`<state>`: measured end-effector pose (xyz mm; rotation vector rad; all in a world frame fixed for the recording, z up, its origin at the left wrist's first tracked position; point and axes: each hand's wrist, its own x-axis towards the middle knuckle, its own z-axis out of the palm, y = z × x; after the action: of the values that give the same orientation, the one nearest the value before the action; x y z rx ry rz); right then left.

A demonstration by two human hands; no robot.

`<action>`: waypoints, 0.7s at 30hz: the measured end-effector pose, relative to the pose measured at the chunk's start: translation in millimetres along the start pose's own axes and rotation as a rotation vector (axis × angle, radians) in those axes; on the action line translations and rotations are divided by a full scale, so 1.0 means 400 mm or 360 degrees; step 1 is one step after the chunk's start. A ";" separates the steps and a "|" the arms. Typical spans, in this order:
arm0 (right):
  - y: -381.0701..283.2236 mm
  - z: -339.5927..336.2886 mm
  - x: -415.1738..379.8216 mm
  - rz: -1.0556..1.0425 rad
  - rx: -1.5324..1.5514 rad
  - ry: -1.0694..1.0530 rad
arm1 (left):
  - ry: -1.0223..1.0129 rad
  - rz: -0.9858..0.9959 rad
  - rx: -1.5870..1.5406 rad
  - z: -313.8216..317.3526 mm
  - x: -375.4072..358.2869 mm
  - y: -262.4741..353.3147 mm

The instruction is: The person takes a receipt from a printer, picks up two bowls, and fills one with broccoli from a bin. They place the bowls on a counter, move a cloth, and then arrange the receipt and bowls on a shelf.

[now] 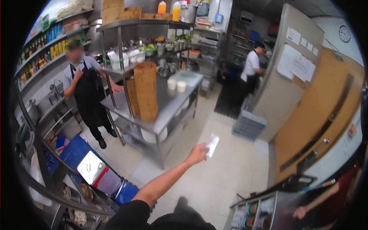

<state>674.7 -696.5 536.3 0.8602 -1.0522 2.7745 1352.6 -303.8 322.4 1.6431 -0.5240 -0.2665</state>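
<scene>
- Our left hand [197,154] is mostly closed, gripping a paper slip [212,146] by its near edge above the floor [226,176].
- We can't read the slip; our right hand is out of sight.

The paper [212,146] is white, the bamboo steamer stack [147,92] tan, the apron [89,86] black, the door [320,115] orange-brown.

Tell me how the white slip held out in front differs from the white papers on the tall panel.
The white slip is a single piece, while the white papers are several. The slip tilts in the air, gripped by the left hand; the papers sit flat against the tall panel. Both are white and thin.
</scene>
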 end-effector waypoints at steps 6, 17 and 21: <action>0.308 0.320 -0.685 0.1070 -0.0421 -0.1249 | 0.0490 0.0170 0.0237 -0.337 0.481 0.183; -0.191 0.121 -1.897 0.0422 -0.0012 -0.3248 | 0.0976 0.0603 0.0093 -0.819 1.301 0.475; -0.083 -0.022 -1.987 0.0349 -0.0974 -0.3637 | 0.1018 0.0450 -0.0097 -0.994 1.580 0.524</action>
<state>1349.1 -552.0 139.5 3.4328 -1.5341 0.0315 2047.1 -275.4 666.3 1.4690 -0.2458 0.4391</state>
